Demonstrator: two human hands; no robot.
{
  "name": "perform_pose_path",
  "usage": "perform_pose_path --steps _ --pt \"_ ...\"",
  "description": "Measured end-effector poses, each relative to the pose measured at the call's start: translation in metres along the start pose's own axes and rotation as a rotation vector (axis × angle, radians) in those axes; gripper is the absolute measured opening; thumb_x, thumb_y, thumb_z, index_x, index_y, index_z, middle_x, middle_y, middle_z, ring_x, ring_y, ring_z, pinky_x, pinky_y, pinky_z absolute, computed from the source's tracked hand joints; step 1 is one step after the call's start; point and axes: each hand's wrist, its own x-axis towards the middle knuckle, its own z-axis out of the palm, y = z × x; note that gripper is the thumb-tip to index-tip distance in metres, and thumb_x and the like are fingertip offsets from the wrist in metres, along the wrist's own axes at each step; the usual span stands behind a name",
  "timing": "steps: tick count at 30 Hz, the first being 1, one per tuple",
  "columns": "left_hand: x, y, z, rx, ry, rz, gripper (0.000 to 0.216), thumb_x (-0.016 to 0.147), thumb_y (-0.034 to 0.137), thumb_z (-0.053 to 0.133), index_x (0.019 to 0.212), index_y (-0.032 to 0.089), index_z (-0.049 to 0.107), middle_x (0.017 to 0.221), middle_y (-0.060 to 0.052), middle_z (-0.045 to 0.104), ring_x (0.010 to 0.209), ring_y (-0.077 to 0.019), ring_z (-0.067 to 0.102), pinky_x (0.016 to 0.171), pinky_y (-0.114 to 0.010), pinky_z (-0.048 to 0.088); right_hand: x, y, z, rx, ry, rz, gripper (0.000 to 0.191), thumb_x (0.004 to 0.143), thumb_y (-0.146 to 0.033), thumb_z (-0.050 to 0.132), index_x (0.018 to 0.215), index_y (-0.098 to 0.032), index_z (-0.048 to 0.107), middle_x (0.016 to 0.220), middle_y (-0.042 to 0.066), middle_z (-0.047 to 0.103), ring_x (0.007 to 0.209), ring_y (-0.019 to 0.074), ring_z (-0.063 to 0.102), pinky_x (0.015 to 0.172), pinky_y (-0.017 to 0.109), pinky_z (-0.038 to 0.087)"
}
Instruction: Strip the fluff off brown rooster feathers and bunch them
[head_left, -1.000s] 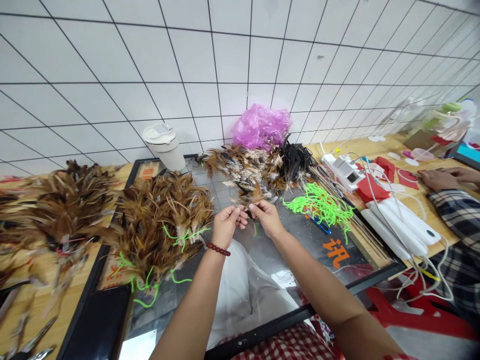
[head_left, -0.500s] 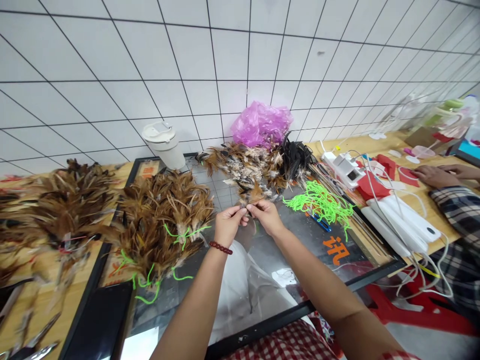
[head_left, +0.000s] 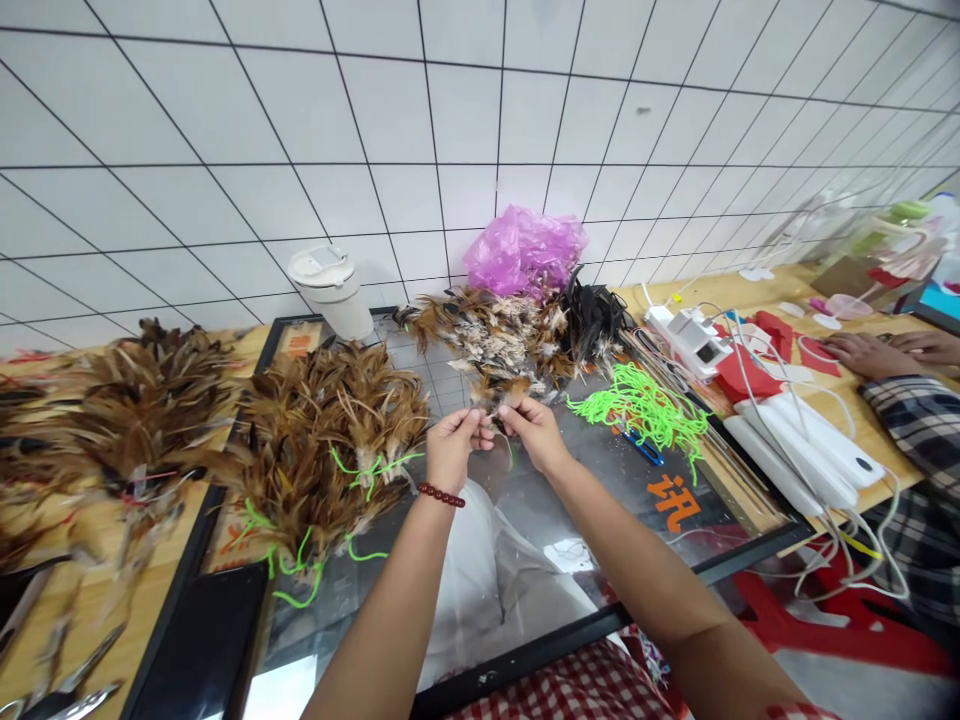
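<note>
Over the dark glass board point(head_left: 600, 470), my left hand point(head_left: 454, 447) and my right hand point(head_left: 538, 437) are close together, fingertips pinched. Between them is a small brown feather point(head_left: 514, 392), its tip showing above my right fingers; its lower end is mostly hidden. Just beyond my hands lies a loose pile of brown and pale feathers point(head_left: 487, 335), with black feathers point(head_left: 596, 315) at its right. To the left is a big heap of brown feathers point(head_left: 330, 420) with green cords tied at their ends. A tangle of bright green cords point(head_left: 649, 408) lies to the right.
A white lidded cup point(head_left: 335, 295) and a pink plastic bag point(head_left: 525, 250) stand by the tiled wall. More feathers point(head_left: 142, 400) and scissors point(head_left: 75, 690) lie left, near a black phone point(head_left: 199, 645). At right are a power strip point(head_left: 690, 335), cables and a co-worker's hands point(head_left: 862, 355).
My fingertips have drawn slightly apart and shifted a little around the feather. The view has tilted very slightly; the other things lie as before.
</note>
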Motion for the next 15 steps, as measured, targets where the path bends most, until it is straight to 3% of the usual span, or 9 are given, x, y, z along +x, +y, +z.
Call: perform_pose_path --steps 6,15 --pt "-0.002 0.012 -0.008 0.078 -0.199 -0.171 0.034 0.059 0.038 0.078 0.072 0.009 0.066 0.066 -0.008 0.067 0.050 -0.0117 0.060 0.046 -0.024 0.050 -0.001 -0.006 0.002 -0.058 -0.037 -0.019 0.033 0.071 -0.047 0.069 0.061 -0.017 0.058 0.055 -0.004 0.048 0.053 0.0091 0.041 0.053 0.023 0.034" --pt "-0.002 0.015 -0.013 0.133 -0.352 -0.211 0.038 0.062 0.042 0.077 0.074 0.007 0.067 0.069 -0.011 0.068 0.053 -0.0139 0.062 0.049 -0.025 0.051 0.000 -0.002 -0.001 -0.094 -0.088 -0.085 0.019 0.071 -0.037 0.071 0.067 -0.019 0.069 0.067 0.000 0.061 0.068 0.0134 0.054 0.068 0.027 0.043"
